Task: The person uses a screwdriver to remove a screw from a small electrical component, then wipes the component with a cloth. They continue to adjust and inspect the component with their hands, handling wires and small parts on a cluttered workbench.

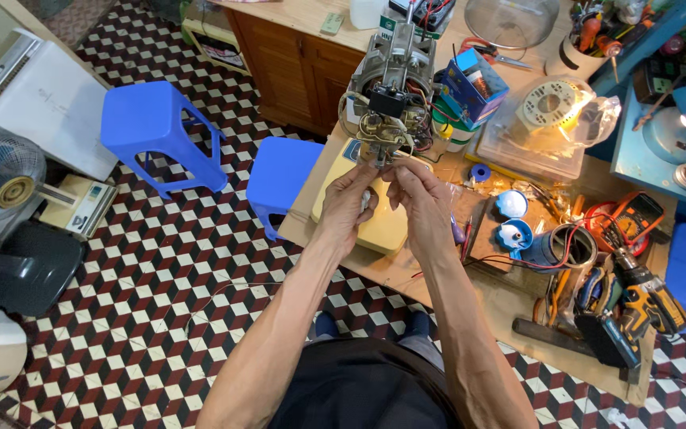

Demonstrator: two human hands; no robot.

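Observation:
A bare fan motor point(389, 87) with copper windings, a black part and loose wires is held up above the wooden workbench point(510, 298). My left hand point(348, 202) and my right hand point(421, 199) meet just under it, fingertips pinched at its lower end near the wires. A small white piece shows between my left fingers. Below the hands lies a yellow plastic housing point(383, 230) on the bench edge.
Two blue stools point(156, 131) point(281, 175) stand on the checkered floor to the left. On the bench sit a yellow cordless drill point(637, 306), a multimeter point(633, 218), pliers, a blue box point(474, 83) and a bagged fan part point(553, 107). Fans and appliances line the left edge.

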